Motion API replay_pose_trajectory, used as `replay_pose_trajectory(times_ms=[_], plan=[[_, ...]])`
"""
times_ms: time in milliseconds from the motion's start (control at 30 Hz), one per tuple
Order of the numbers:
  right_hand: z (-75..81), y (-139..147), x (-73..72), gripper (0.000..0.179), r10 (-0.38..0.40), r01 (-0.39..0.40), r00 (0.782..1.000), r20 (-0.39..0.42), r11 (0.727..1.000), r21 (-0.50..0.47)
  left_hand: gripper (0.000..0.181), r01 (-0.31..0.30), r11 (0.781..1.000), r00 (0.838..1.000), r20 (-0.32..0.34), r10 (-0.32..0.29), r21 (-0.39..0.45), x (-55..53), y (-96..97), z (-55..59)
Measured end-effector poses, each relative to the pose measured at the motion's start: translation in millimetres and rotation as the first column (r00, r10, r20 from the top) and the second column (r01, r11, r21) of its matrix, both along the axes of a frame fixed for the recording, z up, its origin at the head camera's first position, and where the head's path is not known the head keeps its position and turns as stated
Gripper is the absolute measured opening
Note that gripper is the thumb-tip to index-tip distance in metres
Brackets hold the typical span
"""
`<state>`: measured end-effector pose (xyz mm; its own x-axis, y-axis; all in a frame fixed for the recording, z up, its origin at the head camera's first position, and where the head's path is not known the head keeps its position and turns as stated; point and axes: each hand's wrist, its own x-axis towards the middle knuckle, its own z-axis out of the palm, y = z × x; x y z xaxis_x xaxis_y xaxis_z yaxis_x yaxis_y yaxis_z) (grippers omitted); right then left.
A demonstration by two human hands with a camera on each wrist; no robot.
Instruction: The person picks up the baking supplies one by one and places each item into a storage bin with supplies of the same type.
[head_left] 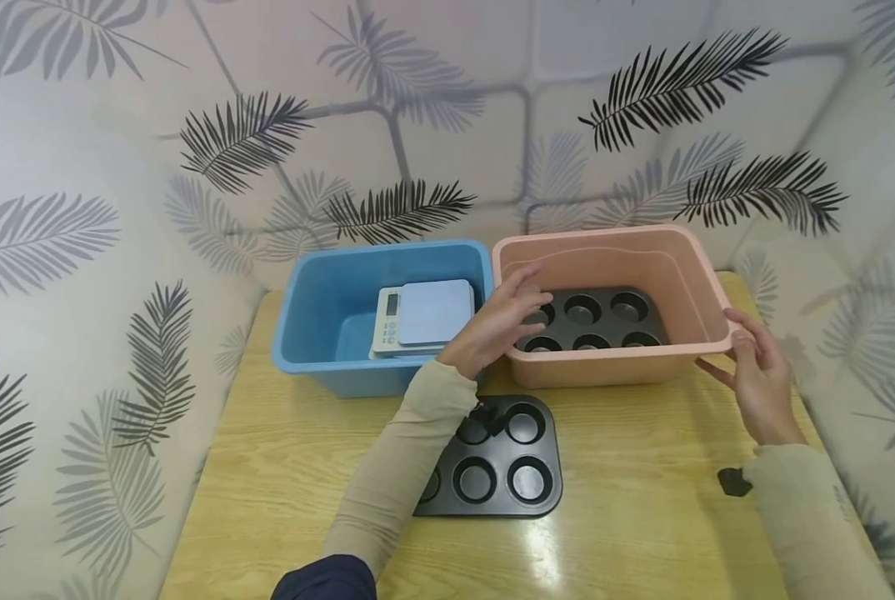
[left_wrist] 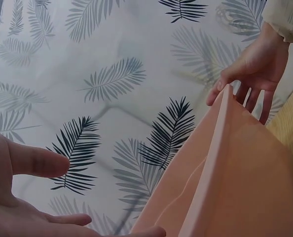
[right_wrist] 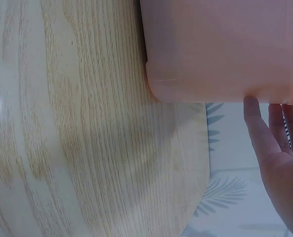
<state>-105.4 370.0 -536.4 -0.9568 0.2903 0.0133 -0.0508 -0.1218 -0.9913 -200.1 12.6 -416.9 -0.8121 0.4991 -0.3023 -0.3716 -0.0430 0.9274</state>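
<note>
A pink plastic bin (head_left: 597, 367) stands at the back right of the table, with a dark muffin pan (head_left: 582, 310) lying inside it. My right hand (head_left: 764, 387) grips the bin's right rim, thumb at the rim and the other fingers against the outer wall; the fingers (right_wrist: 257, 121) show beside that wall in the right wrist view. Over the bin's left end reaches my left hand (head_left: 497, 321), its fingers spread and holding nothing. In the left wrist view, the left hand (left_wrist: 23, 192) is close to the pink rim. A second muffin pan (head_left: 502, 458) lies on the table beneath my left forearm, which hides part of it.
Left of the pink bin, a blue bin (head_left: 342, 367) holds a white kitchen scale (head_left: 434, 312). Both bins stand side by side on a wooden table (head_left: 627, 492), close to a wall covering (head_left: 432, 142) with leaf prints.
</note>
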Motion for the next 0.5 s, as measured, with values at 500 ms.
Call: replay_pose_trajectory(times_ms=[500], plan=[[-2.5, -1, 0.3, 0.048, -0.016, 0.016, 1.0, 0.001, 1.0, 0.024, 0.064, 0.017, 0.999, 0.997, -0.073, -0.014, 0.034, 13.1, -14.3, -0.7]])
